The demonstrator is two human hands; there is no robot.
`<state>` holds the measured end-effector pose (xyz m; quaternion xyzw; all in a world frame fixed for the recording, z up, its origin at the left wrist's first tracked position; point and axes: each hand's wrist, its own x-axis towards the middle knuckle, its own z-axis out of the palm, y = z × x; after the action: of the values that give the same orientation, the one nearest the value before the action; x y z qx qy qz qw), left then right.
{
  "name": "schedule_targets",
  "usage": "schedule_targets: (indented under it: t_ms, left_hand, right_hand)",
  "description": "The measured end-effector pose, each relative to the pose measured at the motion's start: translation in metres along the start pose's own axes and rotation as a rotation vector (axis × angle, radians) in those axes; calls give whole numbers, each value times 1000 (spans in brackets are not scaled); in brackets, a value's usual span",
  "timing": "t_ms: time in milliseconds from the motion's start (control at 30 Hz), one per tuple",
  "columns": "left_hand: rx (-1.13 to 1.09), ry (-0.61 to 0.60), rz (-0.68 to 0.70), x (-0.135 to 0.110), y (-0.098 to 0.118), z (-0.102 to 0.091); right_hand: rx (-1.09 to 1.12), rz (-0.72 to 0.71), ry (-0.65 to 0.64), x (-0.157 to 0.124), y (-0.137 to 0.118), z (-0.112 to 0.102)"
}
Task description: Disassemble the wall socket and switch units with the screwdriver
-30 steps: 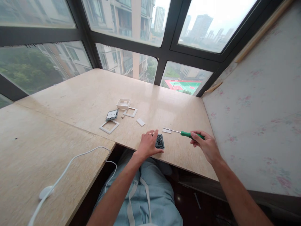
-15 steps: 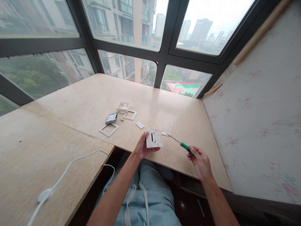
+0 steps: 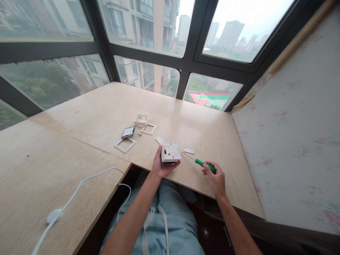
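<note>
My left hand (image 3: 160,166) is wrapped round a white plastic switch box (image 3: 171,151), its slotted face turned up and a dark edge showing underneath. A screwdriver (image 3: 203,164) with a green handle is in my right hand (image 3: 215,177); its metal tip points left, close to the box's right side. Just past the tip lies a small white rectangular cover (image 3: 189,150). Partly behind the box is a flat white plate (image 3: 159,140). Farther left lie two white frames (image 3: 125,145), a grey-edged switch module (image 3: 128,132), small screws (image 3: 140,135) and an open white box (image 3: 141,119).
The pale wooden desktop (image 3: 207,131) ends at a front edge by my lap. On the left a white cable (image 3: 87,180) runs over the edge, near a round white piece (image 3: 54,216). Windows with dark frames (image 3: 183,53) stand behind, and a papered wall (image 3: 287,141) bounds the right.
The screwdriver and my right hand have moved left, bringing the tip nearer the box. My left hand has tilted the box, so more of its side and dark lower edge shows.
</note>
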<state>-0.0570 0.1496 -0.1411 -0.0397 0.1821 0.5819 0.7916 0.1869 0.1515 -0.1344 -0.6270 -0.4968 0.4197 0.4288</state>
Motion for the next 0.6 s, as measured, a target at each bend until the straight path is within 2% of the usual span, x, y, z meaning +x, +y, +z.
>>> schedule_targets:
  t_ms: [167, 233, 467, 600]
  left_hand:
    - [-69, 76, 82, 2, 11, -2]
    - [-96, 92, 112, 3, 17, -1]
    - [-150, 163, 231, 1, 36, -1]
    - [-46, 169, 281, -1, 40, -1]
  right_hand:
    - [16, -24, -58, 2, 12, 20]
    - [-29, -89, -42, 5, 20, 28]
    - [-351, -689, 14, 14, 23, 63]
    - [-507, -805, 58, 21, 19, 86]
